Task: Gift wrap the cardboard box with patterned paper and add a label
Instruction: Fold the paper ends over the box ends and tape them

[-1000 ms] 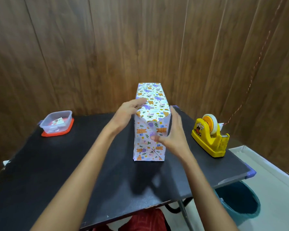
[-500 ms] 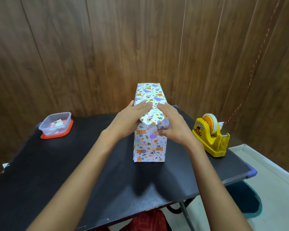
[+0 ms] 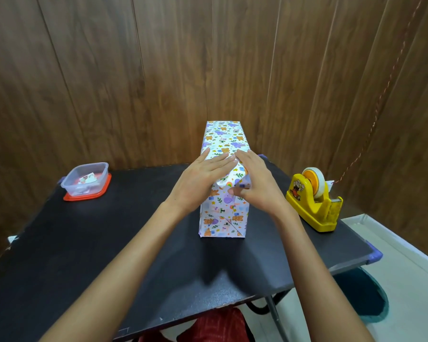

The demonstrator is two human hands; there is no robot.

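Nearest the camera, a red cloth (image 3: 215, 327) is showing under the near edge of the black table (image 3: 84, 255), and a teal tub (image 3: 363, 299) is sitting on the floor below the table's right corner. Two bare forearms are reaching forward over the table to the box (image 3: 221, 215), which is standing around the middle of the table with its long side running away from the person and patterned paper (image 3: 223, 139) covering every visible side. The left hand (image 3: 203, 178) is lying flat on the near end of the box's top, fingers straight and together, pressing the paper down. The right hand (image 3: 260, 186) is curling over the top right corner, fingers resting on top and touching the left fingertips, thumb pushing against the near end face, pinching a fold of paper there. To the right, apart from the box, a yellow tape dispenser (image 3: 314, 201) is standing near the table's edge. Far left, a clear tub (image 3: 85, 178) is sitting on a red lid (image 3: 88, 196) and holding a small card (image 3: 87, 179). Behind it all a wood-panelled wall (image 3: 134, 70) is rising, with a thin cord (image 3: 381, 95) running down it at the right.
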